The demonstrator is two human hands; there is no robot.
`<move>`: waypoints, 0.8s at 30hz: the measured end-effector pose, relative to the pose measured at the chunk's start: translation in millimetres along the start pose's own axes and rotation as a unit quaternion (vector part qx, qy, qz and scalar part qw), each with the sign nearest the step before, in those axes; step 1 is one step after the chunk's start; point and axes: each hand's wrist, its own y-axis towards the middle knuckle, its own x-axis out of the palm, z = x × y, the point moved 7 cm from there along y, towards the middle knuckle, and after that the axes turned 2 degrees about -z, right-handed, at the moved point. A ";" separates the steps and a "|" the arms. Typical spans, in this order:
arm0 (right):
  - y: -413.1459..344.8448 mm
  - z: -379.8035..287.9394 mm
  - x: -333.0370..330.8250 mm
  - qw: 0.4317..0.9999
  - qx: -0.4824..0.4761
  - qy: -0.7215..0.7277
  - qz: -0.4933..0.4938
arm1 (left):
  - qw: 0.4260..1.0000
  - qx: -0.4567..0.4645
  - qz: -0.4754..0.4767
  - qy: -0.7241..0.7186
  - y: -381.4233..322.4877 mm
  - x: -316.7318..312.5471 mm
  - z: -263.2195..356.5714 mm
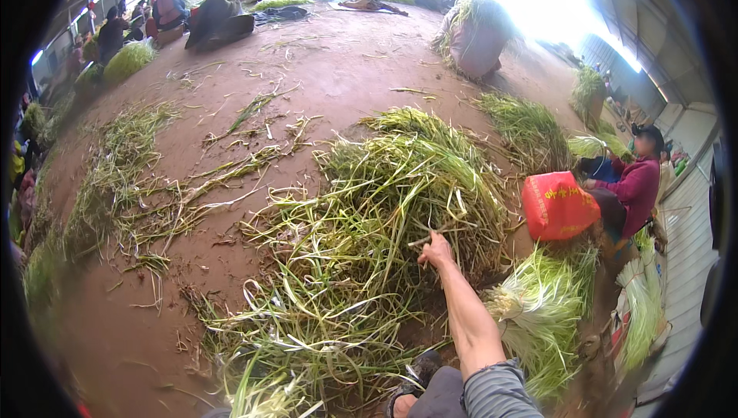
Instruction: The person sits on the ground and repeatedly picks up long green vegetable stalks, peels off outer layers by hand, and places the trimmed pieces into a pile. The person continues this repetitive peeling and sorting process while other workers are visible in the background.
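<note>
My right hand (438,252) reaches out over a large heap of long, leafy green stalks (398,187). Its fingers are curled round a few thin stalks at the heap's near right side; a stalk end pokes out left of the fingers. The heap is tangled, with green, yellowed and whitish leaves and darker, dirty ends facing me. Loose stalks (323,325) spread from it towards my feet. Right of my forearm lies a pile of cleaner, pale green stalks (530,314). My left hand is out of view.
A red bag (559,206) bearing writing stands before a seated person (631,181) at right. Another green heap (527,129) lies beyond. A stuffed sack (475,43) stands farther back. Scraps (115,176) litter the earthen floor at left. Several people sit at the far side.
</note>
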 end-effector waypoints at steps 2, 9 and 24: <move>-11.1 -29.3 -13.6 0.992 -0.080 0.022 0.090 | 1.000 0.004 0.005 0.002 -0.4 -0.1 -0.2; -110.4 -99.5 41.7 0.854 -0.373 -0.351 -0.094 | 1.000 -0.002 0.016 0.011 -4.1 3.0 2.1; -410.9 -254.2 -110.4 0.668 -0.630 0.210 -0.334 | 0.992 -0.078 -0.099 -0.030 -21.1 41.7 -18.5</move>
